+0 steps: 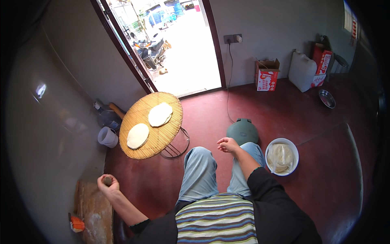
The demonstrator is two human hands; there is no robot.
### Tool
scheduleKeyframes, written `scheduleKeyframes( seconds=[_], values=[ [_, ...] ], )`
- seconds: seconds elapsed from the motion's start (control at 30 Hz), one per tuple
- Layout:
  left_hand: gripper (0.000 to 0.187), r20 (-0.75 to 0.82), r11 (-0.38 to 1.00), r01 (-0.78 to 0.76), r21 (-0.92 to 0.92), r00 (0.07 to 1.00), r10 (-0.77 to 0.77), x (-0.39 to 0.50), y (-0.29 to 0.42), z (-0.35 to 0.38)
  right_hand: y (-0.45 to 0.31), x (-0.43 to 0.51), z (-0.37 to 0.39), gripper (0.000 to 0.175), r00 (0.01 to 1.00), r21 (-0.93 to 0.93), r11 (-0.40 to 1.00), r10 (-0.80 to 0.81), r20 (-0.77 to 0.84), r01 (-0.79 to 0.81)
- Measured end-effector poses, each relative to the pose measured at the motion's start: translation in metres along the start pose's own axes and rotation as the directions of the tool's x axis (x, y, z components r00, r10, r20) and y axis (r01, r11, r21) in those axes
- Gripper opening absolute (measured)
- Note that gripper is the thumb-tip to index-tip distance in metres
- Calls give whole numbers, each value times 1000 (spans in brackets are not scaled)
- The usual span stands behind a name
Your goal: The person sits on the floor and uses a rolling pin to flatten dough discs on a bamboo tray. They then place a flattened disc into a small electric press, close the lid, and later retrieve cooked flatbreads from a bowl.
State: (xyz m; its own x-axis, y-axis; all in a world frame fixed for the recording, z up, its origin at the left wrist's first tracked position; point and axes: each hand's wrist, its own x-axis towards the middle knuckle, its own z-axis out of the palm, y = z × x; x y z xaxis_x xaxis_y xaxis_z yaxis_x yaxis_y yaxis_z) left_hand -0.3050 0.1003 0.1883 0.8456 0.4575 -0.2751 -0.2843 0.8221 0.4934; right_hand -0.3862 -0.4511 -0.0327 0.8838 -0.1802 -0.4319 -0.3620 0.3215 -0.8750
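My left hand (108, 186) is closed around a brown, round-ended object (107, 181), seen end-on, so its full shape is hidden. It is above the far end of a floury wooden board (97, 210). My right hand (228, 145) hovers by my right knee, fingers loosely bent and nothing seen in them. Just beyond that hand sits a closed green electric griddle (242, 131). Flat dough rounds (160, 114) lie on a round woven reed tray (166, 138), with another dough round (138, 136) nearer me.
To my right, a white basin (297, 157) holds dough under clear plastic. An orange packet (77, 224) rests on the board's left side. Behind the reed tray are a white bucket (108, 137) and a large bottle (108, 119). A power cord (228, 91) runs from the wall to the griddle.
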Motion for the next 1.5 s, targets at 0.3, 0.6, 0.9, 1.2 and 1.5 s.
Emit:
scheduleKeyframes(
  seconds=[0.3, 0.6, 0.9, 1.2, 1.5],
  values=[
    [50, -486, 714, -700, -15, 629, 606, -21, 85, -40, -4, -1, 3, 18, 999, -90, 995, 49, 22, -46],
    [12, 42, 952, -307, -23, 951, 307, -59, -12, 1, -3, 1, 6, 17, 999, -54, 998, 31, 37, -29],
    [20, 372, 537, 632, 559, 387, -843, -202, -130, 64, 0, -2, 4, 17, 1000, -33, 999, -12, 12, 13],
    [29, -188, -481, 286, 829, -667, -721, -278, -224, 90, 6, -3, 5, 19, 994, 16, 996, -93, 61, 92],
    [25, -166, -475, 398, 785, -603, -780, -256, -240, 86, 13, -7, -11, 16, 987, 41, 995, -99, 129, 95]
  ],
)
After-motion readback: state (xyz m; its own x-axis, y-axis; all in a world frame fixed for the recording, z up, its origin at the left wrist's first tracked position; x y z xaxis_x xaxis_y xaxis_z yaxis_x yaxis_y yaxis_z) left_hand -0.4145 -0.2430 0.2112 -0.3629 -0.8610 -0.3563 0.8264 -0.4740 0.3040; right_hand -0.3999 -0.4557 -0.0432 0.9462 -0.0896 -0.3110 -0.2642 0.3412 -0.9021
